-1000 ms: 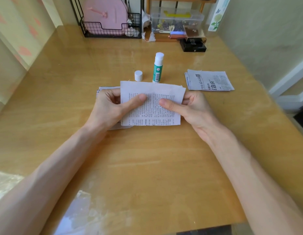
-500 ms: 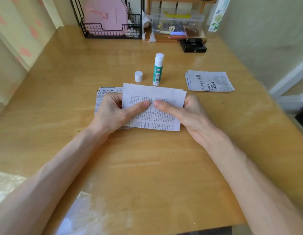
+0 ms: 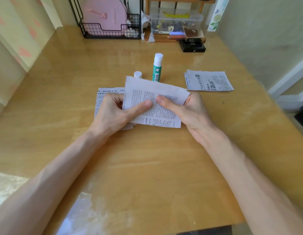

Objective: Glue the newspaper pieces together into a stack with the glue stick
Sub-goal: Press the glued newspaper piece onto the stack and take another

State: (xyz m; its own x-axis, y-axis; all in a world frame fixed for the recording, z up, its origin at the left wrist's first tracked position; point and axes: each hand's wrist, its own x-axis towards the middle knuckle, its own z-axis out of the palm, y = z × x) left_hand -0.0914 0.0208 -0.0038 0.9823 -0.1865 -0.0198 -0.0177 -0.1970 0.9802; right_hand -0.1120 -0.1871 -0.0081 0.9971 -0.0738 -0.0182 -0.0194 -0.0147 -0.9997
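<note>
Both hands hold one newspaper piece (image 3: 162, 116) a little above the wooden table (image 3: 147, 167). My left hand (image 3: 113, 114) pinches its left edge, thumb on the print. My right hand (image 3: 186, 111) pinches its right edge the same way. The piece is tilted, its left end higher. Under my left hand another newspaper piece (image 3: 103, 94) lies flat, partly hidden. The open green glue stick (image 3: 157, 68) stands upright behind the held piece, with its white cap (image 3: 138, 74) to its left. A pile of loose newspaper pieces (image 3: 209, 81) lies to the right.
At the back stand a black wire basket (image 3: 111, 30) with a pink item, a clear plastic box (image 3: 176, 20) on a wooden rack, and a black box (image 3: 192, 46). A wall runs along the right side. The table's front edge is near the bottom of the view.
The held piece has turned and shifted slightly left over the flat piece, its left end rising. My two thumbs have come closer together on the print.
</note>
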